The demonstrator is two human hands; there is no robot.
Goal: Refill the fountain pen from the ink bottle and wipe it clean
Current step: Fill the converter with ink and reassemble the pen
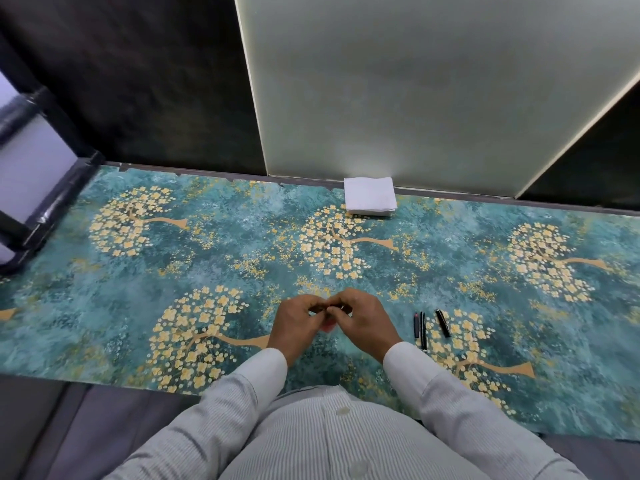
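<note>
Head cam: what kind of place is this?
Probably an indoor desk or counter set up for pen work, not a workshop: a teal floral-printed table cover, a stack of white folded napkins against a frosted glass panel, and slim black pen parts.

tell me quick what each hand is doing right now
left hand: fingers curled, pinching a small dark object
right hand: pinching the same object; what it is cannot be told

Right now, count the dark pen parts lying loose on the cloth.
3, all right of the right hand: a short one, a longer one beside it, and an angled one farthest right. The hands hide something small, perhaps another part.
</note>
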